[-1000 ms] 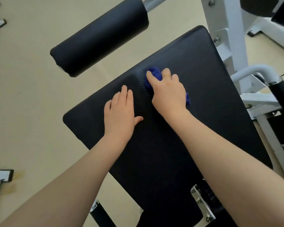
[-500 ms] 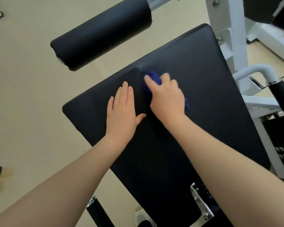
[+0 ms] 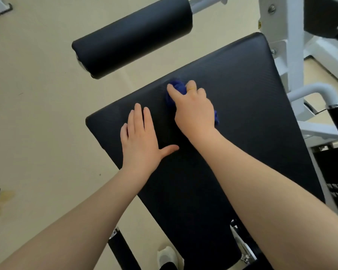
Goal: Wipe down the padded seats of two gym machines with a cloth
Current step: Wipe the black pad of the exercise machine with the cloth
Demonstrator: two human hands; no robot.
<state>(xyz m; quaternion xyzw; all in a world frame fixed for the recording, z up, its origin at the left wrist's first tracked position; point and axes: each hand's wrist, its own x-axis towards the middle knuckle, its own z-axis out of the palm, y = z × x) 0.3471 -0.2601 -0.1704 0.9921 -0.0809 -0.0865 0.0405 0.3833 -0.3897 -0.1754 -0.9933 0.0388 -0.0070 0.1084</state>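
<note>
fingers (image 3: pixel 191 88) of the right hand (image 3: pixel 193 112) are curled around a bunched blue cloth (image 3: pixel 176 90), pressing it onto the far-left part of the black padded seat (image 3: pixel 242 114). left hand (image 3: pixel 141 141) lies flat beside it, fingers extended and empty.

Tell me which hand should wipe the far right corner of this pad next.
Right. The right hand already presses the blue cloth on the black seat pad; the left hand lies flat, empty.

Bright, even, soft light; faint shadows; mild blur throughout; wide-angle bending toward edges.
</note>
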